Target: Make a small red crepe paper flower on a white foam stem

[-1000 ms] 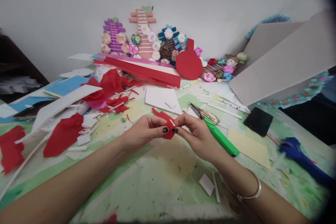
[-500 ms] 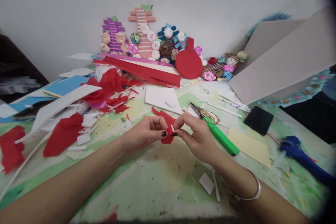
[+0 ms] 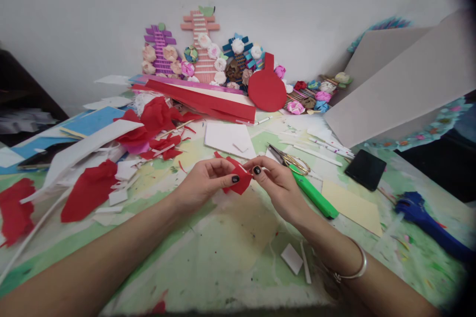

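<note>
Red paper piece [image 3: 241, 182] with a small white strip [image 3: 243, 168] on it is held above the middle of the worktop [image 3: 215, 247], pinched between thumb and fingers of the left hand [image 3: 211, 178], while the right hand [image 3: 274, 181] grips its other edge with thumb and fingertips. Just beside the right hand lie gold-handled scissors [image 3: 295, 163] and a green cutter [image 3: 316, 195], with a pale yellow sheet [image 3: 351, 208] on the cutter's right and a white card [image 3: 229, 139] beyond the hands.
</note>
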Motion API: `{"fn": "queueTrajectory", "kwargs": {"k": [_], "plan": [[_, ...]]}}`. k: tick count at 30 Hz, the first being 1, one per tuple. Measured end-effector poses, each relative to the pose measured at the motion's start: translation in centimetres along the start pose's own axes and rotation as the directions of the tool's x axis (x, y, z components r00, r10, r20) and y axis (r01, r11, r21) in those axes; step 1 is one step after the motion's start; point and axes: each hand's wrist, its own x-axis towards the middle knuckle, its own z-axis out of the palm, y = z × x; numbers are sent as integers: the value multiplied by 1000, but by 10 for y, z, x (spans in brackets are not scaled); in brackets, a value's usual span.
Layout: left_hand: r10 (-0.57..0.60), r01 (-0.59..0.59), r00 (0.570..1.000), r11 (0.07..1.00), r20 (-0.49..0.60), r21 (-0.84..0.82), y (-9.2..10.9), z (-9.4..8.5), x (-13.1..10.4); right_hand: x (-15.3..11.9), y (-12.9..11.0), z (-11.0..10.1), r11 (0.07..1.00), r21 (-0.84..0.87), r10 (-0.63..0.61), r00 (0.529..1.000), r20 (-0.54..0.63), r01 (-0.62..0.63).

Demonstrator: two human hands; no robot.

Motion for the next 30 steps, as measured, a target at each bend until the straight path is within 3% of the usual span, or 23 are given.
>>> {"fn": "queueTrajectory", "kwargs": {"k": [7, 13, 24, 30], "plan": [[30, -28, 999, 995, -17, 92, 3, 2, -3, -1, -5, 5, 997, 13, 73, 995, 64, -74], [96, -84, 994, 974, -49, 210, 4, 4, -3, 1, -3, 6, 979, 135, 141, 986, 94, -153], [323, -292, 946, 882, -24, 370, 2, 6, -10, -2, 3, 10, 966, 238, 110, 994, -12, -104], [403, -334, 914, 809, -44, 483, 1, 6, -12, -3, 4, 11, 975, 205, 92, 995, -33, -83]]}}
